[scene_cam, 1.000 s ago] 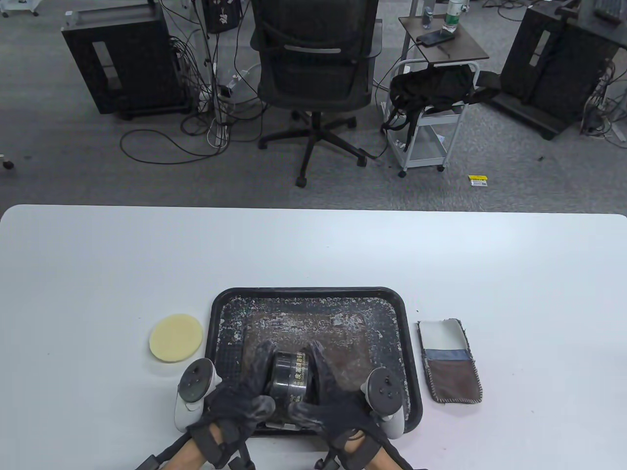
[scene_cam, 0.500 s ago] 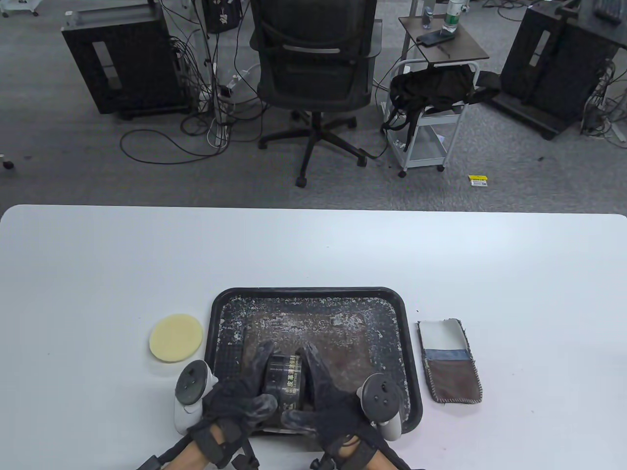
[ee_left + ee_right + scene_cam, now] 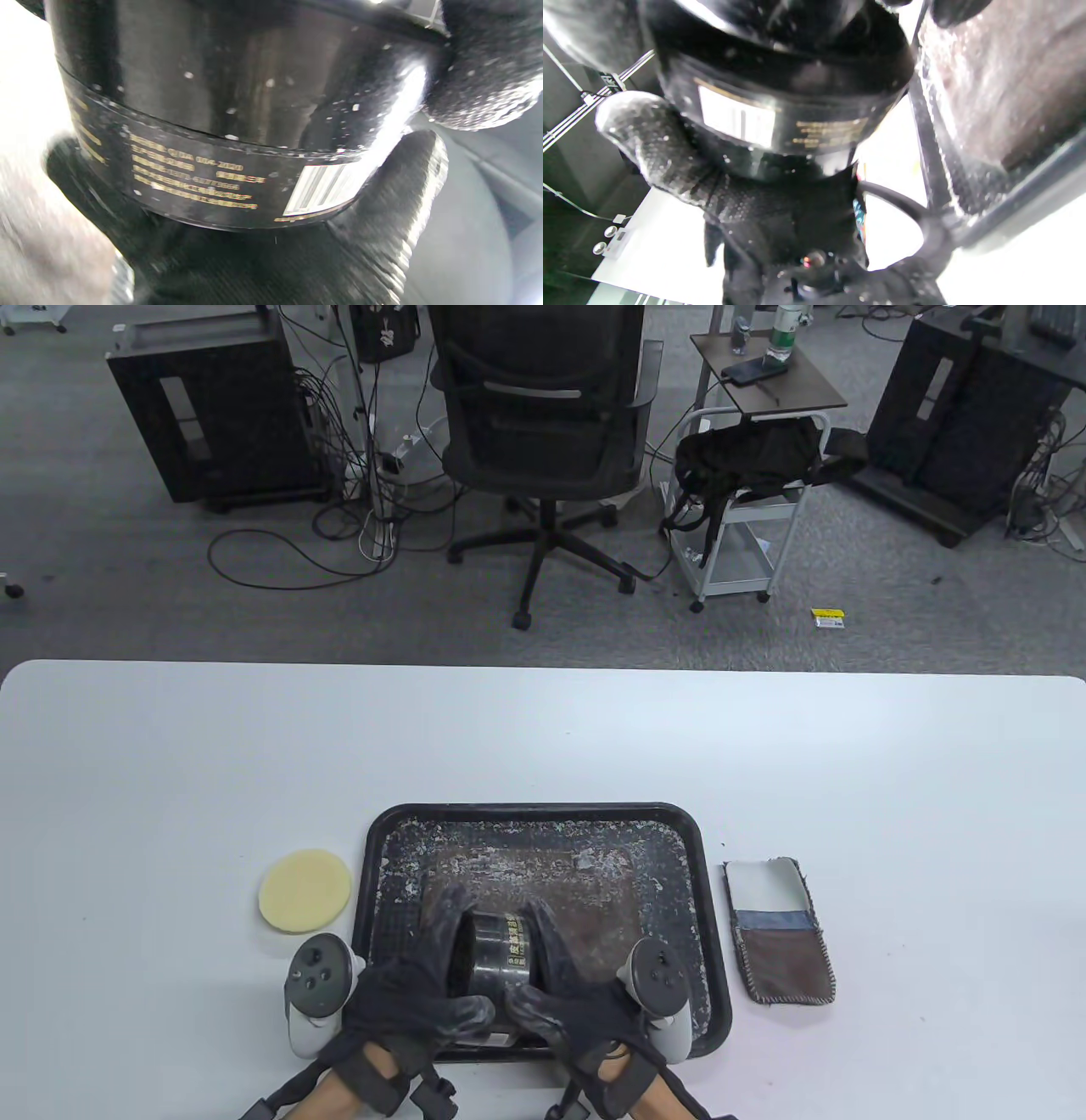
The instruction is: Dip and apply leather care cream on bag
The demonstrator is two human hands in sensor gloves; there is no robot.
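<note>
Black cream jar [image 3: 496, 954] is off the tray [image 3: 543, 819], lying on its side between both hands, low over the tray's near half. Left hand [image 3: 416, 993] wraps one end, right hand [image 3: 577, 997] wraps the other; both hands curl closed around it, thumbs meeting on the near side. Which end is the lid: cannot tell for sure, though left wrist view shows a seam round the jar [image 3: 220, 127] with the label and barcode below it, and the left thumb [image 3: 483, 72] sits on the plain glossy section.

Step in hand, my read: unscrewing the lid.

How to do it well:
- One hand locks the labelled body, the other turns only the cap. Gripping across the seam just spins the whole jar.
- Glossy surface, fabric gloves already dusted with residue, so squeeze with full finger wrap, not tips.
- Bring the jar upright before the lid comes free, or cream can slide out.
- Keep it over the tray so drips land there, not on the worktop [image 3: 170, 763].

Yellow sponge pad [image 3: 305, 891] sits on the worktop just left of the tray, untouched. Small leather pouch [image 3: 779, 933], the bag to treat, lies just right of the tray, mouth facing away. Neither needs moving yet; set the lid down clear of both.
</note>
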